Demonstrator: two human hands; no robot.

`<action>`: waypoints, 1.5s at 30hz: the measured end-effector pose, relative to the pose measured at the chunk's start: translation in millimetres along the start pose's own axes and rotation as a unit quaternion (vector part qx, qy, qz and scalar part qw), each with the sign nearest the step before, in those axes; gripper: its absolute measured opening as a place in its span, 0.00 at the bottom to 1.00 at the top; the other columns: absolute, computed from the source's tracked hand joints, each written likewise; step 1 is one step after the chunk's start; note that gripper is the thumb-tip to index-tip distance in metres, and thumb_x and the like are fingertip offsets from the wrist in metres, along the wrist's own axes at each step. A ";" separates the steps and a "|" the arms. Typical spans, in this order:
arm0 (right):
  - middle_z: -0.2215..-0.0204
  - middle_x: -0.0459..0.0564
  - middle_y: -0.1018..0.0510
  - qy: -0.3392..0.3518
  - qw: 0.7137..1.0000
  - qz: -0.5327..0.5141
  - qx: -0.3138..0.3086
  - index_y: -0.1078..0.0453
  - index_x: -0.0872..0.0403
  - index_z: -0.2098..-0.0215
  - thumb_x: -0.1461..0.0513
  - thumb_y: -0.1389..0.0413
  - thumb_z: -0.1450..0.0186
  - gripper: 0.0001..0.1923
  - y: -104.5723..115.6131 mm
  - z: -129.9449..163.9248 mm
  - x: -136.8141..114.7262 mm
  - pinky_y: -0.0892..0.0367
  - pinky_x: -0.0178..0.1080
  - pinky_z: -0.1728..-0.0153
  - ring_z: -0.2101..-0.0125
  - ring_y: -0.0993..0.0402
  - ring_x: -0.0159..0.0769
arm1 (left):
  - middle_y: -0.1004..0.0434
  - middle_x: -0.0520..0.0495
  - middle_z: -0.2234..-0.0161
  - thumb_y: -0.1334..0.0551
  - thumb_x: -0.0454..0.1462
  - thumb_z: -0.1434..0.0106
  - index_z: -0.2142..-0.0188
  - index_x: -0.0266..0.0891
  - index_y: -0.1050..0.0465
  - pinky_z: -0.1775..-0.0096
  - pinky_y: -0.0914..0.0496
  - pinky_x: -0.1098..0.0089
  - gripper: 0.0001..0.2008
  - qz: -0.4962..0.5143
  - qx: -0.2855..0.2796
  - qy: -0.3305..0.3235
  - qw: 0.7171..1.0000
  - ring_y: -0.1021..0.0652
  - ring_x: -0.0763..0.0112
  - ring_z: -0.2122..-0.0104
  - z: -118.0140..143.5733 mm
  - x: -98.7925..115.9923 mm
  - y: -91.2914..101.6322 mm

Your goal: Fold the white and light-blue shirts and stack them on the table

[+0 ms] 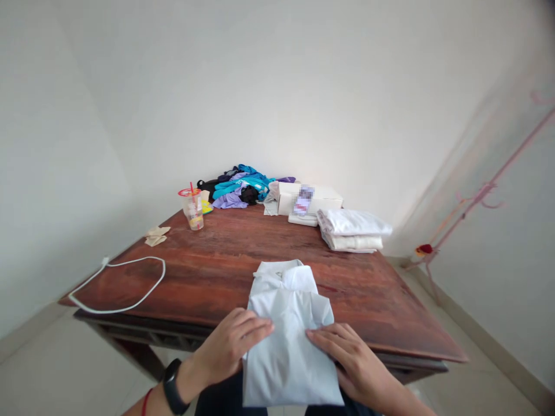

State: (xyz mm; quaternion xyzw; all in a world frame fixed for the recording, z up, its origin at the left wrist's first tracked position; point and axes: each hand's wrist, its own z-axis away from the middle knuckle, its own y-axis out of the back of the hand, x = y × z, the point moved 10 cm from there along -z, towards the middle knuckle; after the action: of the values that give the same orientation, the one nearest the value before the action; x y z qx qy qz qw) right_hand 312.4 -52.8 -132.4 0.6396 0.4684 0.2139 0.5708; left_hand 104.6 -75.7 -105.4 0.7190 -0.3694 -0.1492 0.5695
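A pale blue collared shirt (288,323), partly folded, lies at the near edge of the wooden table (217,271), its lower part hanging over the edge. My left hand (232,346) rests flat on the shirt's left side, fingers pointing right. My right hand (351,358) lies flat on its right side, fingers pointing left. Neither hand is closed around the cloth. A black watch and a red band are on my left wrist.
A stack of folded white garments (352,230) sits at the right back. Behind it are a white box (310,199) and a heap of coloured clothes (243,188). A plastic cup (193,209), crumpled paper (156,235) and a white cable (125,283) lie to the left.
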 end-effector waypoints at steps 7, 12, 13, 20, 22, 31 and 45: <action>0.29 0.53 0.42 -0.033 0.999 -0.016 0.009 0.38 0.42 0.31 0.63 0.43 0.37 0.36 18.5 -18.0 12.0 0.54 0.64 0.33 0.29 0.54 0.58 | 0.39 0.46 0.31 0.34 0.39 0.38 0.30 0.52 0.42 0.34 0.42 0.50 0.38 0.093 -0.012 0.030 0.995 0.37 0.50 0.33 -14.9 -12.6 3.8; 0.47 0.54 0.20 -0.080 0.974 -0.192 0.086 0.25 0.48 0.43 0.56 0.44 0.33 0.21 36.0 -39.3 33.3 0.46 0.58 0.35 0.42 0.28 0.54 | 0.24 0.45 0.41 0.34 0.39 0.39 0.39 0.49 0.27 0.40 0.33 0.58 0.27 0.218 0.065 0.157 0.961 0.24 0.54 0.42 -26.3 -43.1 19.9; 0.53 0.54 0.17 -0.109 0.963 -0.210 0.131 0.21 0.50 0.50 0.55 0.46 0.32 0.17 41.1 -41.9 43.3 0.38 0.55 0.40 0.50 0.23 0.52 | 0.22 0.44 0.43 0.35 0.40 0.38 0.42 0.47 0.24 0.41 0.32 0.59 0.23 0.246 0.084 0.177 0.949 0.23 0.54 0.44 -29.5 -49.1 22.1; 0.85 0.44 0.37 -0.265 0.878 -0.210 0.338 0.40 0.52 0.84 0.46 0.42 0.36 0.27 68.1 -59.3 94.5 0.43 0.36 0.75 0.80 0.41 0.32 | 0.15 0.45 0.64 0.39 0.52 0.33 0.61 0.37 0.19 0.55 0.27 0.64 0.20 0.272 0.157 0.278 0.908 0.18 0.53 0.60 -53.1 -86.3 17.5; 0.82 0.45 0.33 -0.263 0.875 -0.218 0.343 0.36 0.52 0.80 0.46 0.44 0.34 0.25 74.1 -72.6 101.4 0.43 0.36 0.74 0.77 0.38 0.34 | 0.17 0.45 0.69 0.43 0.55 0.32 0.68 0.37 0.22 0.61 0.28 0.67 0.25 0.250 0.164 0.309 0.903 0.18 0.54 0.64 -54.9 -98.8 12.3; 0.48 0.57 0.21 -0.281 0.855 -0.301 0.315 0.31 0.55 0.43 0.45 0.36 0.41 0.34 63.7 -101.6 147.5 0.33 0.45 0.46 0.48 0.26 0.48 | 0.18 0.38 0.61 0.49 0.49 0.26 0.50 0.40 0.32 0.65 0.33 0.66 0.18 0.049 0.081 0.429 0.898 0.18 0.49 0.58 -63.1 -128.0 10.1; 0.39 0.62 0.30 -0.353 0.910 -0.075 0.204 0.40 0.52 0.33 0.55 0.45 0.32 0.30 47.0 -113.2 141.2 0.35 0.52 0.43 0.42 0.29 0.55 | 0.37 0.33 0.34 0.48 0.40 0.27 0.34 0.35 0.36 0.37 0.39 0.53 0.24 -0.080 0.159 0.167 0.970 0.35 0.49 0.35 -131.9 -76.4 45.4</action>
State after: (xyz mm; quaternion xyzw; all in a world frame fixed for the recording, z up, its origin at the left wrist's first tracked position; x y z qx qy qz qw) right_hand 303.9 130.5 -96.5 0.7387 0.3164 -0.1693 0.5705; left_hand 119.9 67.8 -38.5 0.8423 -0.2293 -0.0113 0.4877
